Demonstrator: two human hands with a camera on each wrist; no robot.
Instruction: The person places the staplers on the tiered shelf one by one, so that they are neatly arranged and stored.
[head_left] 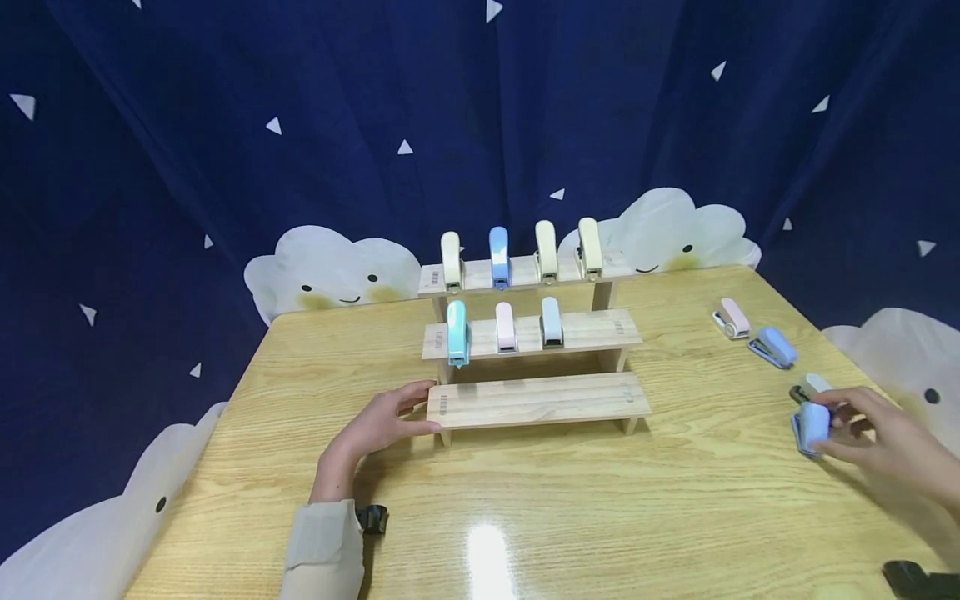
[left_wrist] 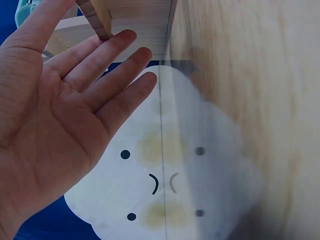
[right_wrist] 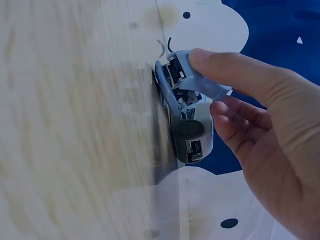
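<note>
At the right of the table, my right hand (head_left: 877, 429) pinches a light blue stapler (head_left: 812, 428) between thumb and fingers. In the right wrist view the thumb lies on the top of this stapler (right_wrist: 187, 75), with its lower arm swung apart. Directly beside it sits a white-and-grey stapler (right_wrist: 192, 142). My left hand (head_left: 390, 418) rests at the left end of the lowest step of a wooden three-step rack (head_left: 540, 402). In the left wrist view the palm (left_wrist: 55, 110) faces the camera, fingers extended, fingertips right at the rack's wooden edge (left_wrist: 97, 17).
On the top step stand cream staplers (head_left: 546, 250) and a blue stapler (head_left: 499, 257). The middle step holds turquoise (head_left: 457, 332), pink (head_left: 505, 327) and pale blue (head_left: 551, 321) staplers. Farther back on the right lie a pink stapler (head_left: 733, 318) and another blue stapler (head_left: 774, 347).
</note>
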